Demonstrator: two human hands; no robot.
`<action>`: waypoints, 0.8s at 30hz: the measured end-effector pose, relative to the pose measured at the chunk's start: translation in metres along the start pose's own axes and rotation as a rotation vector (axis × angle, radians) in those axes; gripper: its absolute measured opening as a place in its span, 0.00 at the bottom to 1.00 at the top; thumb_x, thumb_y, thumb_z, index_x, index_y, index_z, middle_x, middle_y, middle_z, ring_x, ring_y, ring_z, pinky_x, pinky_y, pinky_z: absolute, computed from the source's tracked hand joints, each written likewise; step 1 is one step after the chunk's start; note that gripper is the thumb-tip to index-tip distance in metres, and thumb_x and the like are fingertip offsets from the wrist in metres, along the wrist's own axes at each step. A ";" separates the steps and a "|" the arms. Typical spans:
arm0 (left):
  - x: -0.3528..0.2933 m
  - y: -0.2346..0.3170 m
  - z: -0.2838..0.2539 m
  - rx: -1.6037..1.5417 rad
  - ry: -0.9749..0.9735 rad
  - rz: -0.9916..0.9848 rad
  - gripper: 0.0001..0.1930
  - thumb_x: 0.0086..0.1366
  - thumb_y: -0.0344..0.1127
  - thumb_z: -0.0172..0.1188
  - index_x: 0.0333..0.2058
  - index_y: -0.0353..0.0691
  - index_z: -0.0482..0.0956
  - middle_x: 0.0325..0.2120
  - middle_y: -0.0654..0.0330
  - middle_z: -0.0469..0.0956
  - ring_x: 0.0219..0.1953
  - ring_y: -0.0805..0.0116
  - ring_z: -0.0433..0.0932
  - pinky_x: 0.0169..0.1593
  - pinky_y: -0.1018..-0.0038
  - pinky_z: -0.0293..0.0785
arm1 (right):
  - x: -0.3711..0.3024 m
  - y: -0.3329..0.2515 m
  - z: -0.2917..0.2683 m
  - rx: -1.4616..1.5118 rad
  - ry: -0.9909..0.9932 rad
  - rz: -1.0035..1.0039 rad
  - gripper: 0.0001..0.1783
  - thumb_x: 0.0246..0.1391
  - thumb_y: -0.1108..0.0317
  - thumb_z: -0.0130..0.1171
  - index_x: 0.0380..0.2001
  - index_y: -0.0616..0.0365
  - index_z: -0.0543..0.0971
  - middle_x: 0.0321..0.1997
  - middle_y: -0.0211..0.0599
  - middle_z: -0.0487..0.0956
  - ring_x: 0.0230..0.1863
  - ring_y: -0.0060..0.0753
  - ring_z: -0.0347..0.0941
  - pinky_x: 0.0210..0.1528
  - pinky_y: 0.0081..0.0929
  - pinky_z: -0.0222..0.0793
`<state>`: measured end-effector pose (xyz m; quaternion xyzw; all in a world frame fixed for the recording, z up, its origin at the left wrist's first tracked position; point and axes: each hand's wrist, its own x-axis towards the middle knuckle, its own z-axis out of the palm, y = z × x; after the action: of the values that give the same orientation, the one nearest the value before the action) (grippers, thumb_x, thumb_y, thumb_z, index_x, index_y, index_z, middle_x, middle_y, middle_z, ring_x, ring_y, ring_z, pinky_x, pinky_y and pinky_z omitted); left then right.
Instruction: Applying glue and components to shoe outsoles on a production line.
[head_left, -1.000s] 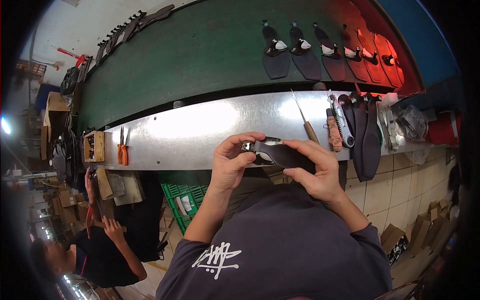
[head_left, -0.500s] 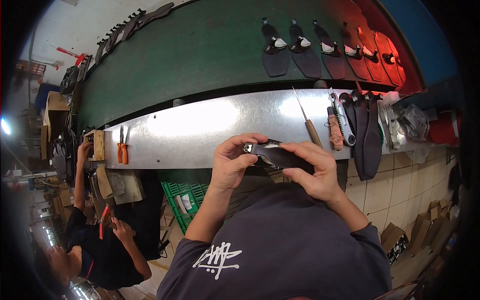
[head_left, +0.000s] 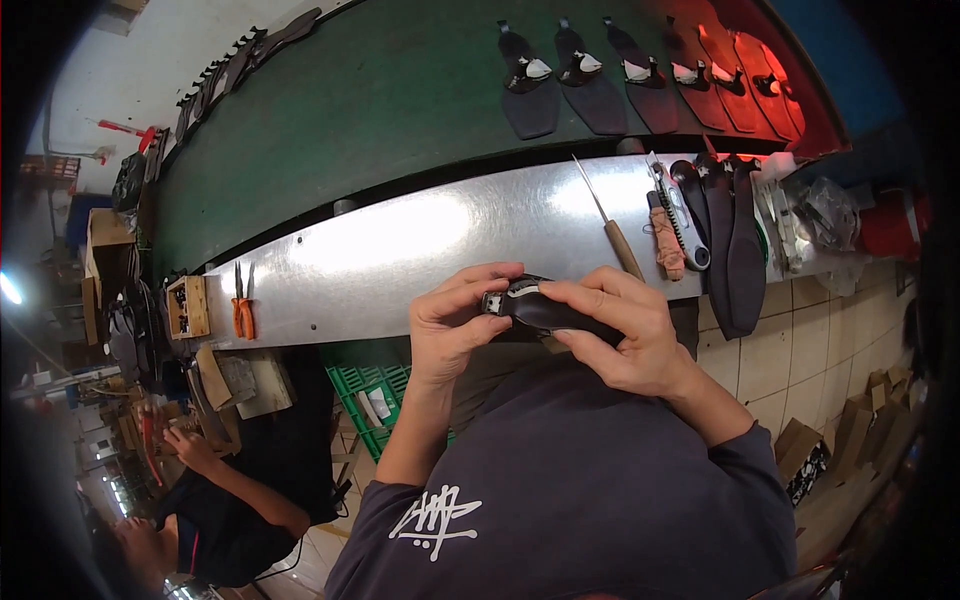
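In front of my chest, just off the metal ledge's near edge, I hold a black sandal insole [head_left: 590, 322] with a white strip along its upper edge. My left hand [head_left: 455, 318] grips its left end, thumb below and fingers above, beside a small shiny tab. Around its longer right part closes my right hand [head_left: 625, 330], the index finger pressing near the white strip and the thumb underneath. Part of the insole is hidden by the fingers. Beyond my right hand, an awl [head_left: 622, 245] with a wooden handle lies on the ledge.
A utility knife [head_left: 682, 225], a cloth-wrapped tool [head_left: 664, 240] and black insoles [head_left: 742, 255] lie to the right. Orange-handled pliers [head_left: 243, 315] and a wooden box [head_left: 190, 306] are at left. Insoles with straps line the green belt [head_left: 400, 110]. A co-worker [head_left: 240, 500] sits at lower left.
The insole has turned slightly in my hands, showing more of its white strip and end tab. The co-worker's hand has left the wooden box. The whole view has shifted a little.
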<state>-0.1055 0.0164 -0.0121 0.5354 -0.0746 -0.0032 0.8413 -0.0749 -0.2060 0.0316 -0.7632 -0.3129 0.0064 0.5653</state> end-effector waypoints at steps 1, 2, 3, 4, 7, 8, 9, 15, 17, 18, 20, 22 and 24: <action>0.000 0.000 0.000 0.022 -0.011 0.020 0.19 0.49 0.17 0.64 0.43 0.31 0.81 0.48 0.40 0.75 0.51 0.55 0.76 0.52 0.68 0.73 | 0.000 0.000 -0.001 0.002 0.005 0.006 0.24 0.42 0.76 0.65 0.48 0.58 0.79 0.29 0.38 0.75 0.27 0.32 0.72 0.28 0.25 0.67; 0.000 0.001 0.000 0.023 -0.015 0.013 0.19 0.49 0.17 0.64 0.43 0.31 0.81 0.48 0.40 0.75 0.51 0.55 0.76 0.52 0.68 0.73 | 0.000 -0.001 -0.002 -0.020 -0.020 -0.001 0.24 0.41 0.77 0.65 0.47 0.59 0.79 0.30 0.38 0.76 0.27 0.31 0.72 0.29 0.24 0.67; 0.000 0.001 0.000 0.046 -0.036 0.036 0.19 0.48 0.16 0.64 0.43 0.30 0.81 0.48 0.40 0.75 0.51 0.55 0.75 0.52 0.68 0.73 | 0.001 0.000 -0.002 -0.044 -0.046 -0.008 0.25 0.40 0.77 0.65 0.47 0.61 0.79 0.30 0.38 0.76 0.28 0.31 0.72 0.29 0.24 0.66; 0.001 0.001 -0.001 0.069 -0.058 0.059 0.20 0.48 0.16 0.64 0.43 0.30 0.81 0.48 0.40 0.75 0.51 0.55 0.75 0.52 0.68 0.74 | 0.001 0.000 -0.003 -0.045 -0.042 -0.001 0.25 0.40 0.77 0.65 0.47 0.61 0.79 0.30 0.38 0.76 0.28 0.31 0.72 0.29 0.24 0.66; 0.002 0.005 0.001 0.149 -0.074 0.081 0.19 0.47 0.16 0.64 0.42 0.29 0.81 0.48 0.40 0.75 0.50 0.55 0.76 0.50 0.69 0.74 | 0.001 0.000 -0.004 -0.060 -0.045 -0.008 0.25 0.40 0.77 0.65 0.47 0.60 0.79 0.29 0.38 0.75 0.27 0.31 0.72 0.28 0.24 0.66; 0.002 0.006 0.000 0.148 -0.078 0.074 0.19 0.47 0.16 0.64 0.42 0.29 0.81 0.48 0.40 0.75 0.50 0.55 0.76 0.50 0.69 0.74 | 0.001 -0.001 -0.005 -0.081 -0.049 -0.018 0.25 0.40 0.76 0.66 0.47 0.60 0.79 0.29 0.38 0.75 0.27 0.32 0.72 0.28 0.25 0.66; 0.001 0.006 -0.002 0.177 -0.065 0.078 0.19 0.46 0.16 0.64 0.41 0.29 0.81 0.47 0.40 0.75 0.50 0.56 0.76 0.50 0.69 0.74 | 0.001 -0.001 -0.005 -0.102 -0.056 -0.030 0.25 0.39 0.76 0.66 0.47 0.59 0.80 0.29 0.38 0.75 0.27 0.33 0.72 0.28 0.25 0.66; 0.001 0.006 0.000 0.272 -0.042 0.076 0.17 0.45 0.18 0.65 0.38 0.29 0.81 0.46 0.42 0.77 0.48 0.58 0.78 0.48 0.71 0.74 | 0.002 -0.002 -0.006 -0.170 -0.048 -0.047 0.25 0.38 0.75 0.66 0.46 0.58 0.80 0.28 0.37 0.74 0.26 0.34 0.71 0.28 0.27 0.67; 0.001 0.006 0.002 0.303 -0.051 0.061 0.17 0.45 0.18 0.65 0.38 0.29 0.82 0.46 0.42 0.77 0.47 0.59 0.78 0.48 0.71 0.74 | 0.003 -0.004 -0.006 -0.173 -0.049 -0.033 0.23 0.39 0.73 0.66 0.45 0.57 0.80 0.29 0.36 0.73 0.27 0.35 0.72 0.29 0.29 0.68; 0.002 0.006 0.002 0.301 -0.046 0.069 0.17 0.45 0.18 0.65 0.38 0.29 0.82 0.46 0.42 0.77 0.47 0.59 0.78 0.48 0.72 0.74 | 0.003 -0.004 -0.006 -0.176 -0.053 -0.022 0.21 0.41 0.70 0.66 0.43 0.55 0.80 0.29 0.35 0.73 0.28 0.36 0.72 0.30 0.30 0.69; 0.002 0.005 0.001 0.301 -0.043 0.076 0.17 0.45 0.18 0.66 0.38 0.29 0.82 0.46 0.42 0.77 0.47 0.59 0.78 0.48 0.72 0.74 | 0.002 -0.003 -0.007 -0.175 -0.050 -0.030 0.23 0.39 0.72 0.66 0.44 0.56 0.80 0.28 0.36 0.73 0.27 0.35 0.72 0.29 0.29 0.68; 0.001 0.002 -0.001 0.283 -0.050 0.070 0.17 0.45 0.18 0.66 0.38 0.29 0.82 0.46 0.42 0.77 0.48 0.59 0.78 0.48 0.72 0.74 | 0.001 -0.001 -0.007 -0.176 -0.046 -0.034 0.25 0.38 0.74 0.66 0.45 0.57 0.80 0.28 0.37 0.74 0.26 0.34 0.71 0.28 0.27 0.67; 0.001 0.002 0.000 0.253 -0.037 0.054 0.17 0.45 0.18 0.66 0.38 0.29 0.81 0.46 0.41 0.77 0.48 0.59 0.77 0.48 0.72 0.74 | 0.002 -0.001 -0.006 -0.177 -0.048 -0.033 0.24 0.38 0.74 0.66 0.45 0.57 0.80 0.28 0.36 0.74 0.26 0.34 0.71 0.28 0.27 0.67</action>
<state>-0.1050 0.0167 -0.0104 0.6350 -0.1042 0.0191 0.7652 -0.0719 -0.2104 0.0354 -0.8045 -0.3382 -0.0121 0.4882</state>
